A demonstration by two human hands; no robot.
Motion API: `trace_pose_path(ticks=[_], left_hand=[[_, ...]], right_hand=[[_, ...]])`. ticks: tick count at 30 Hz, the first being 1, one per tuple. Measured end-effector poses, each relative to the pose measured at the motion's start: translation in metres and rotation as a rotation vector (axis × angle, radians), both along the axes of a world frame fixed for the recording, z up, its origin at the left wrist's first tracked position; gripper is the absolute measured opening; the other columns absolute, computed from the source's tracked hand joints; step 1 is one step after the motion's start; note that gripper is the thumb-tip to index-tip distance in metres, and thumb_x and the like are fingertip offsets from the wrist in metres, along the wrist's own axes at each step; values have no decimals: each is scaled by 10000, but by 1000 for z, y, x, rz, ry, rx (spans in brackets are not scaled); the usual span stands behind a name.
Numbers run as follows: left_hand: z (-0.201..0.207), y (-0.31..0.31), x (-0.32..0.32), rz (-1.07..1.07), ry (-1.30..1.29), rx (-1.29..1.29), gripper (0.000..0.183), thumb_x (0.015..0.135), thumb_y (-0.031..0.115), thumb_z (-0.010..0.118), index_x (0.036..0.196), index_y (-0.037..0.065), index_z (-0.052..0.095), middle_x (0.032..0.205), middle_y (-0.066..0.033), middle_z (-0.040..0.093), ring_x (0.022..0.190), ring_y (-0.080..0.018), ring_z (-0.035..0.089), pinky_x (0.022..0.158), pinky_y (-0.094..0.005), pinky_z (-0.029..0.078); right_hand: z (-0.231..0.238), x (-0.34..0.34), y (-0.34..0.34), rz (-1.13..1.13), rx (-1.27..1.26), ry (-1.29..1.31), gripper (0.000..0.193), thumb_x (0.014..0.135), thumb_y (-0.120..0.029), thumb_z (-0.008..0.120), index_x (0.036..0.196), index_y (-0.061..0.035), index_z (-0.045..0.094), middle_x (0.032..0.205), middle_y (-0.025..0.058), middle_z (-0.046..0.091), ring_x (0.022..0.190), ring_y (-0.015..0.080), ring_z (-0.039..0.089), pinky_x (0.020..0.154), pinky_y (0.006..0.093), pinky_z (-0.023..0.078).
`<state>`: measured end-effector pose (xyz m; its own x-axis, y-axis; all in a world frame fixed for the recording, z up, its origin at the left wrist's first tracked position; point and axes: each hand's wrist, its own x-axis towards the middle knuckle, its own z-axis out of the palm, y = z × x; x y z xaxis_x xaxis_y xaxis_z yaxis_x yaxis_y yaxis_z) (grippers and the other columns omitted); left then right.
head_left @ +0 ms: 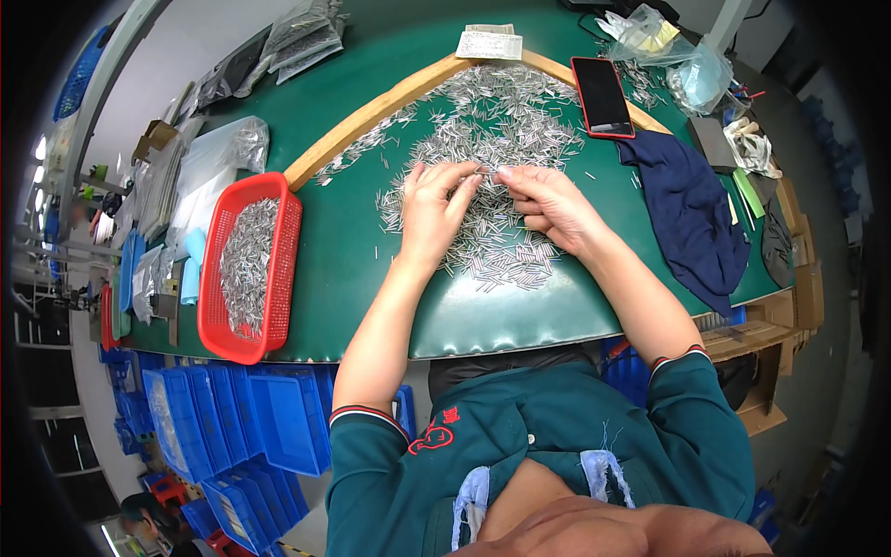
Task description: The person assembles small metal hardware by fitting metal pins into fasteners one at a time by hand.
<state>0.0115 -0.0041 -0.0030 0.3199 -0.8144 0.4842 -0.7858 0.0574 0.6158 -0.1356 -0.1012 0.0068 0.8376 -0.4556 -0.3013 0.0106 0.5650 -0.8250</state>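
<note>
A broad heap of small, thin metal pins [506, 246] lies on the green table. Above the middle of it my left hand [433, 209] and my right hand [554, 202] meet almost fingertip to fingertip. Both are closed in a pinch, thumb against forefinger. Between the fingertips shows a slim shiny piece that looks like one of the metal pins [489, 171]; its ends are hidden by the fingers. The right hand's other fingers are curled in toward the palm. Loose pins surround both hands on the tabletop.
Left of my arm stands a red plastic basket [285, 278] of pins. Wooden strips [371, 116] border the heap at the back, with paper slips [489, 45] at their corner. A phone [602, 97] and dark blue cloth [682, 209] lie right. Blue bins [288, 418] stand below the table's left edge.
</note>
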Motion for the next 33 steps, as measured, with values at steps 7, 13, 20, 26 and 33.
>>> trace_pose_path(ticks=[7, 13, 20, 26, 33], left_hand=[[2, 2, -10, -45, -137, -26, 140, 794, 158, 596, 918, 100, 620, 818, -32, 618, 810, -192, 582, 962, -442, 287], [-1, 1, -10, -32, -237, -67, 132, 782, 140, 599, 909, 124, 633, 796, -8, 616, 774, -179, 582, 947, -464, 284], [-8, -1, -7, -185, 606, 1, 224, 833, 83, 552, 1049, 61, 606, 935, -88, 634, 827, -125, 596, 723, -243, 473], [4, 0, -13, -268, 938, 16, 223, 855, 89, 529, 1050, -2, 585, 942, -72, 628, 801, -122, 587, 750, -228, 472], [7, 2, -14, -246, 1046, 24, 209, 850, 89, 539, 1033, 7, 594, 939, -80, 628, 779, -114, 586, 734, -227, 474]], right_hand=[[-5, 2, 4, -65, -129, 67, 246, 800, -323, 625, 829, -80, 589, 566, -98, 371, 438, -13, 246, 369, 170, 151], [3, 2, 10, -125, -294, 111, 257, 813, -325, 606, 862, -73, 612, 562, -96, 374, 443, -11, 251, 381, 164, 174], [5, 2, 12, -134, -211, 45, 245, 874, -270, 520, 903, -49, 622, 554, -102, 379, 451, -10, 259, 382, 168, 174], [7, -1, 14, -158, -256, -21, 233, 869, -248, 526, 929, -48, 630, 573, -97, 426, 452, -10, 268, 389, 166, 182], [9, -2, 15, -159, -250, -34, 214, 859, -228, 549, 923, -38, 624, 631, -76, 464, 492, -13, 317, 425, 152, 221]])
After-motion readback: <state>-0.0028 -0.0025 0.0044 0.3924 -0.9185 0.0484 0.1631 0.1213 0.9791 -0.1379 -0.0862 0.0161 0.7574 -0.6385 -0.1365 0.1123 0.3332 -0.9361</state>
